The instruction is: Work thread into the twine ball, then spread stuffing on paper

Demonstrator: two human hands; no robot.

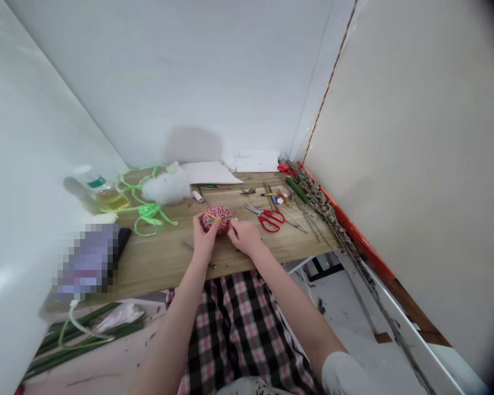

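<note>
A small ball of pink, red and white twine (217, 218) rests on the wooden table (168, 258) in front of me. My left hand (203, 237) grips its left side with the fingers curled round it. My right hand (244, 236) is closed at the ball's right side, its fingertips pinched against the twine. Both forearms reach forward over my checked trousers.
Red-handled scissors (268, 217) lie just right of the ball. Behind are green ribbon (148, 211), white stuffing (166, 187), a bottle (101, 190), paper sheets (209, 172), small tools and dried twigs (325, 206) along the right wall. Green stems (82, 337) lie on the floor at left.
</note>
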